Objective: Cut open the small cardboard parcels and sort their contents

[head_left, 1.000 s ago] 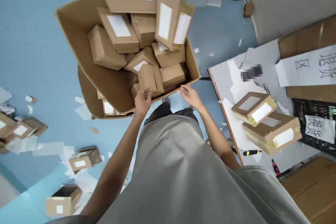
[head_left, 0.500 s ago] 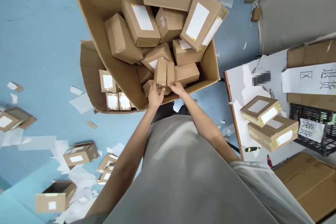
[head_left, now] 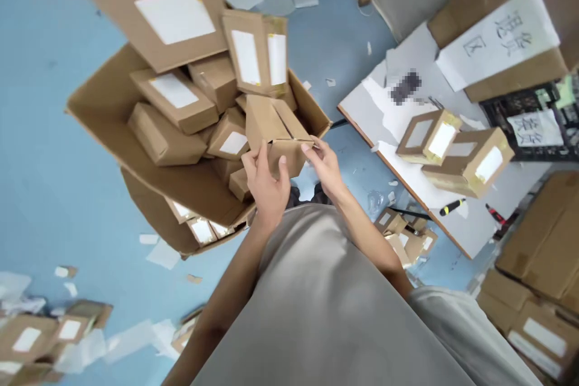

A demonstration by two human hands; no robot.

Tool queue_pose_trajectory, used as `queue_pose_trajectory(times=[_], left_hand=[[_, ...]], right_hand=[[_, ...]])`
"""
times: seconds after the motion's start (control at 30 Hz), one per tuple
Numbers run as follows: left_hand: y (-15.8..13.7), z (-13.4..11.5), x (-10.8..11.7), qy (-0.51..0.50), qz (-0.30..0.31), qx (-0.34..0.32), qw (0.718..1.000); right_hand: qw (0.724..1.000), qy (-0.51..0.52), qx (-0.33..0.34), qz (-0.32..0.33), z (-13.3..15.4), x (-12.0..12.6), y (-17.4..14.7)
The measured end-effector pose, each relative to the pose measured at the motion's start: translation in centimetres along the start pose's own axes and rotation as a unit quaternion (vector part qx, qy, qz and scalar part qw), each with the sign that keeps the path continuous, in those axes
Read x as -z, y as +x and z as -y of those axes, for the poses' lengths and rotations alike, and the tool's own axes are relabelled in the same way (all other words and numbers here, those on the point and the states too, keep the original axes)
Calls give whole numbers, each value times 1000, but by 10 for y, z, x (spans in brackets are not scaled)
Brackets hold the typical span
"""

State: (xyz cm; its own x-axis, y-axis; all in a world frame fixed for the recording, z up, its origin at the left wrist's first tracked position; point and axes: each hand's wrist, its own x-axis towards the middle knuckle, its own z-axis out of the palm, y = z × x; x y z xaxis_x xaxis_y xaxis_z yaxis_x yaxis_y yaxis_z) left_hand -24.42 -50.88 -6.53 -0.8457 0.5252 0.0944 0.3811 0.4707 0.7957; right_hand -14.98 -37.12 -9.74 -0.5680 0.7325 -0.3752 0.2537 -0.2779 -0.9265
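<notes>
Between my hands is a small brown cardboard box [head_left: 278, 123], tilted, with a seam running along its top face. My left hand [head_left: 268, 184] grips its near left side, fingers up against the cardboard. On the right, my right hand [head_left: 326, 167] pinches the box's near right corner. Behind it stands the large open carton [head_left: 97, 87], filled with several smaller brown boxes. One box with two white labels [head_left: 248, 54] rests at its right side, and a bigger labelled box [head_left: 158, 18] lies across its far end.
To the right, a white table [head_left: 389, 132] holds two taped boxes [head_left: 465, 157], a yellow-black cutter [head_left: 452, 207] and a red tool [head_left: 495, 214]. A second open carton [head_left: 149, 211] sits below the large one. Paper scraps and boxes [head_left: 27, 338] litter the blue floor.
The small box has come up out of the large carton, held in both hands, and appears nearer. My view has turned toward the table, so the carton now sits further left.
</notes>
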Motion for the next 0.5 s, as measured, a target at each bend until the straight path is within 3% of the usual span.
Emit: queue_pose_trajectory(times=[0.1, 0.2, 0.37, 0.5], left_hand=[[-2, -56, -26, -61, 52, -90, 993], [-11, -113, -68, -122, 124, -173, 969], [-44, -213, -159, -183, 207, -295, 914], [-94, -284, -237, -224, 263, -352, 870]], right_hand=[[992, 18, 58, -109, 41, 58, -32], [970, 22, 98, -223, 64, 119, -64], [911, 32, 120, -394, 58, 224, -110], [861, 14, 137, -491, 46, 314, -148]])
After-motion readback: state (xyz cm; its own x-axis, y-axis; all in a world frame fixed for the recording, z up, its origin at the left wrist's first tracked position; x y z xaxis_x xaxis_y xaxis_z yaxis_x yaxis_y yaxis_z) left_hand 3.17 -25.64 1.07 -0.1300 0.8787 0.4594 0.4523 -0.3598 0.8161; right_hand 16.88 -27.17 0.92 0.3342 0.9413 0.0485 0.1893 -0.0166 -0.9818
